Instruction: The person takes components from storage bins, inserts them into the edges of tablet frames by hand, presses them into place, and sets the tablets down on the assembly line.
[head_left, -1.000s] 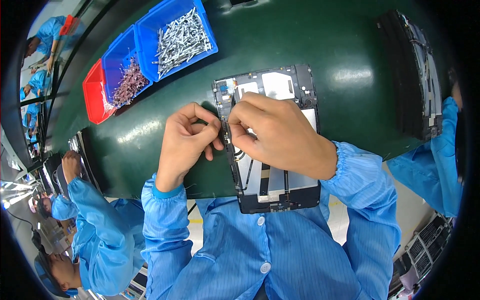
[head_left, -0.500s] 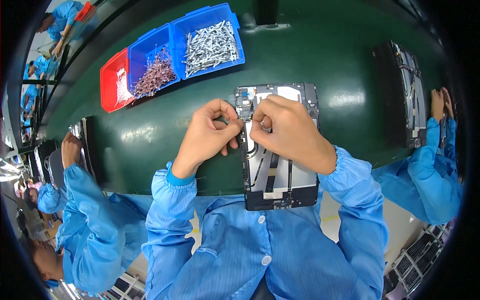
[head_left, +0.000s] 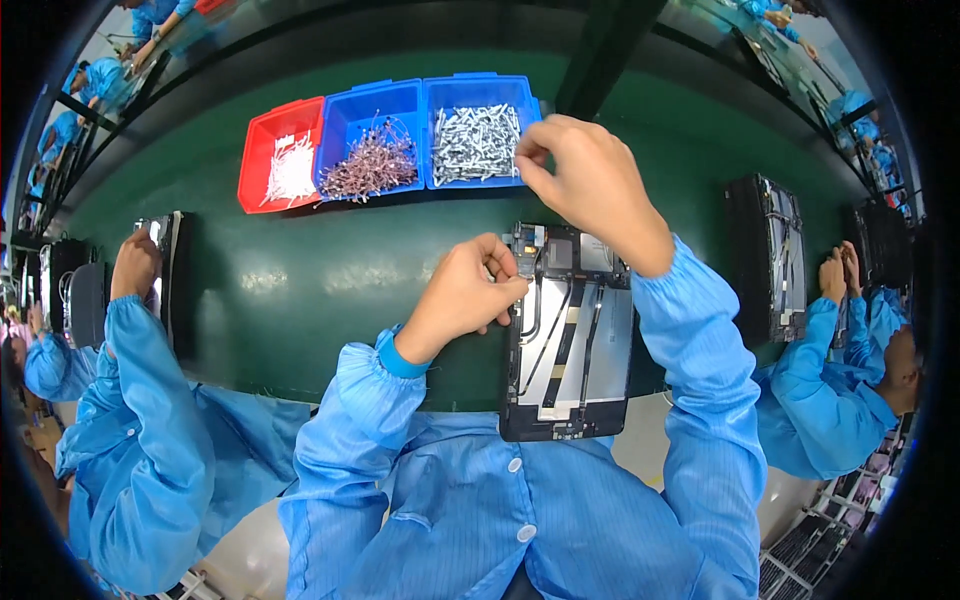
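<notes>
An opened tablet (head_left: 570,345) lies before me, its inside facing up, with black cables, a silver plate and small circuit boards. My left hand (head_left: 465,295) is at its upper left edge, thumb and forefinger pinched together; whatever sits between them is too small to make out. Above the tablet's top right, my right hand (head_left: 600,185) hangs with curled fingers by the right side of a blue bin (head_left: 432,130) of small silver strips (head_left: 475,142). Its fingertips are closed, and their contents cannot be seen.
A second blue bin (head_left: 345,110) holds thin reddish-brown wired parts, and a red bin (head_left: 258,165) white pieces. Stacked tablets (head_left: 775,260) stand at right. Co-workers' hands (head_left: 137,265) work at both sides. A dark post (head_left: 605,60) rises behind the bins.
My right hand has left the tablet's upper part and moved up toward the bin of silver strips. My left hand stays at the tablet's edge. The whole view has shifted.
</notes>
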